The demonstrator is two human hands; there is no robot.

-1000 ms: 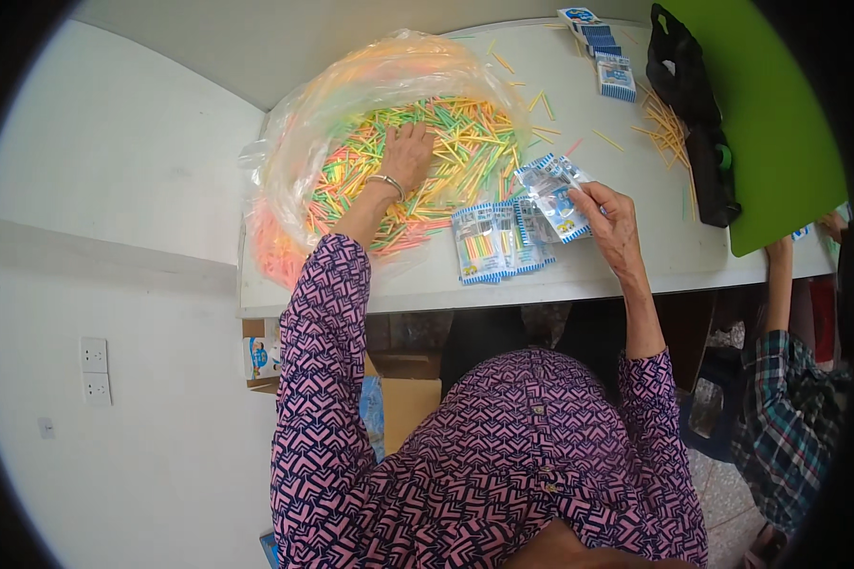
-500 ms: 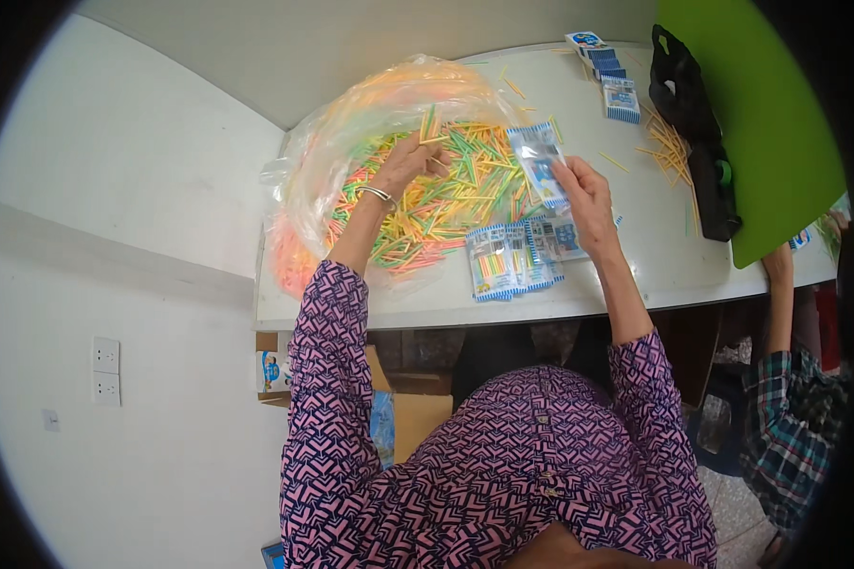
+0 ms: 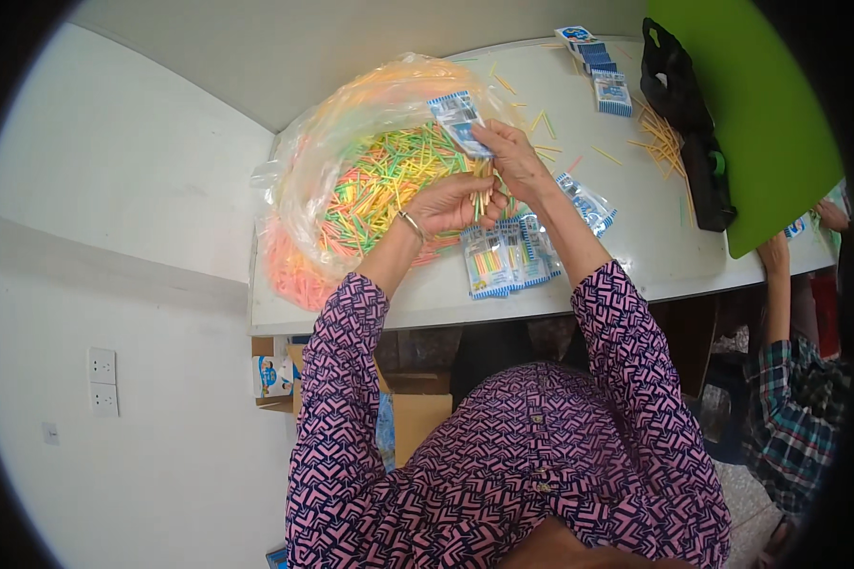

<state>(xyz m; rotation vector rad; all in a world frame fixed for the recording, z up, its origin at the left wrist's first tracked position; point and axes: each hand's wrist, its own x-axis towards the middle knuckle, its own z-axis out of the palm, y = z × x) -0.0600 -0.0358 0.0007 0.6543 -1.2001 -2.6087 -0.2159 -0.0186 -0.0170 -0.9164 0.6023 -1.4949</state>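
In my left hand (image 3: 443,204) is a small bunch of thin coloured sticks (image 3: 481,197), pinched upright between the fingers. My right hand (image 3: 514,159) grips a blue-and-white clear packet (image 3: 457,120) by its lower part, just above the bunch. The two hands meet over the right side of a large clear plastic bag (image 3: 289,171), which lies open and full of loose yellow, green, orange and pink sticks (image 3: 380,175). Below my hands, filled packets (image 3: 491,261) overlap near the table's front edge, and more packets (image 3: 593,207) lie partly behind my right forearm.
Stacked packets (image 3: 598,71) lie at the back right. Beside a green partition (image 3: 769,114) are a black holder (image 3: 702,175) and a pile of yellowish sticks (image 3: 662,142). Another person's arm (image 3: 778,275) reaches in at the far right. A cardboard box (image 3: 422,422) stands below the table.
My left hand has come right and down out of the stick pile with a bunch. My right hand has brought the packet left and up, so both hands now meet.
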